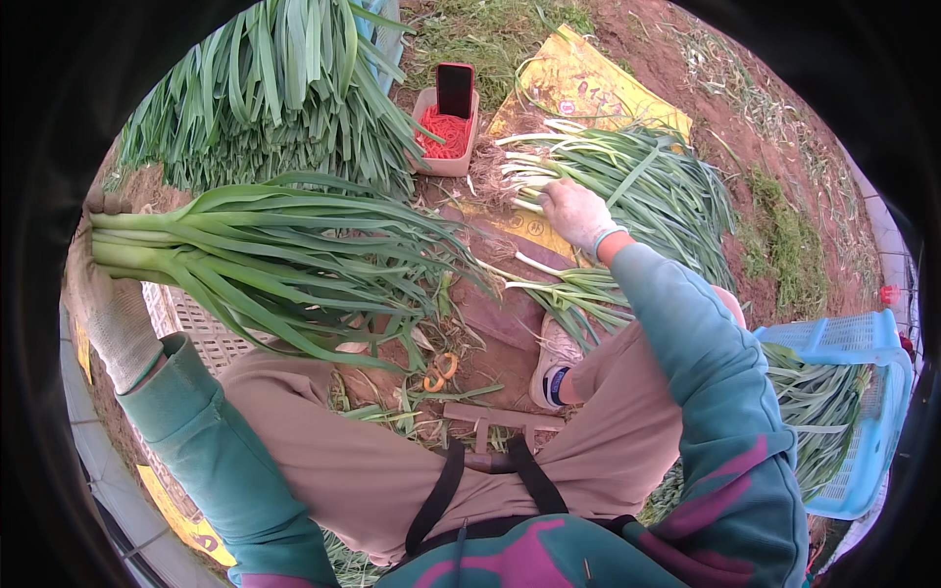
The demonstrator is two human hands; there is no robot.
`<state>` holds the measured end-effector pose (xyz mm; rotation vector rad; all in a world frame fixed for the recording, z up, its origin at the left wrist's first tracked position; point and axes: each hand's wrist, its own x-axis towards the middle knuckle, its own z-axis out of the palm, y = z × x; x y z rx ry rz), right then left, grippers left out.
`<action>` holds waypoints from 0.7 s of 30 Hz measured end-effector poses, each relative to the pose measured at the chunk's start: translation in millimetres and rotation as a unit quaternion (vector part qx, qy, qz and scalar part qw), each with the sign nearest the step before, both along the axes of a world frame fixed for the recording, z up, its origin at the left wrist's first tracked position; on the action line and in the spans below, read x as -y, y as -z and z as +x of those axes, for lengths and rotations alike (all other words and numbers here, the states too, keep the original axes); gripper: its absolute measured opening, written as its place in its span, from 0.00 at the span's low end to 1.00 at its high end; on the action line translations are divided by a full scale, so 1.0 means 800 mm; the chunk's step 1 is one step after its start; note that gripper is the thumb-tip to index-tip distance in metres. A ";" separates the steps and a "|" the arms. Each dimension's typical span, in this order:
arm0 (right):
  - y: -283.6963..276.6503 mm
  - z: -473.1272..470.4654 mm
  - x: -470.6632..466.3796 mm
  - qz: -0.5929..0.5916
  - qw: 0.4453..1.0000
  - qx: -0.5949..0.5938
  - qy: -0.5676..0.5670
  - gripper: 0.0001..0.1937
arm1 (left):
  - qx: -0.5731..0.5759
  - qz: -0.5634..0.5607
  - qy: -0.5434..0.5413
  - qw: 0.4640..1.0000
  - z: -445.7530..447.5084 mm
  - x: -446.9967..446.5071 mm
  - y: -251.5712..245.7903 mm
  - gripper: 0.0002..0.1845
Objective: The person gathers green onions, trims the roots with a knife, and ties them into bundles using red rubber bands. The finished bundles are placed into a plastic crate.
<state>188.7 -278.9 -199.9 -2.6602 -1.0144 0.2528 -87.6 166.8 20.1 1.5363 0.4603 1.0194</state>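
My left hand [110, 305], in a soiled knit glove, grips a bunch of long leafy green stalks [279, 242] by the trimmed stem ends at the far left. The leaves fan out to the right above my knee. My right hand [577, 213], in a pale glove, rests with curled fingers on the white stems of a pile of rooted green stalks [662, 191], which look like green garlic. Its fingertips are partly hidden, so whether they pinch a stem cannot be made out. Closer to me lie a few loose stalks [573, 283] with white stems.
A large heap of greens [272, 95] lies upper left. A pink tub [445, 165] holds red ties [445, 136] and a propped phone [454, 90]. Orange-handled scissors [439, 373] lie on the soil. A blue crate [856, 470] with greens stands right; a pale crate [209, 331] is left.
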 end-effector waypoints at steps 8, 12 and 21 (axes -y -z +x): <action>0.138 -0.061 0.064 -0.158 0.976 -0.139 -0.052 0.13 | -0.211 0.249 -0.270 0.906 -0.035 -0.038 0.019 0.17; 0.168 -0.090 0.033 -0.192 0.975 -0.080 -0.083 0.14 | -0.115 0.245 -0.289 0.918 -0.009 0.026 0.018 0.16; 0.183 -0.091 0.026 -0.155 0.987 0.035 0.021 0.28 | -0.138 0.233 -0.203 0.941 -0.007 0.056 0.015 0.15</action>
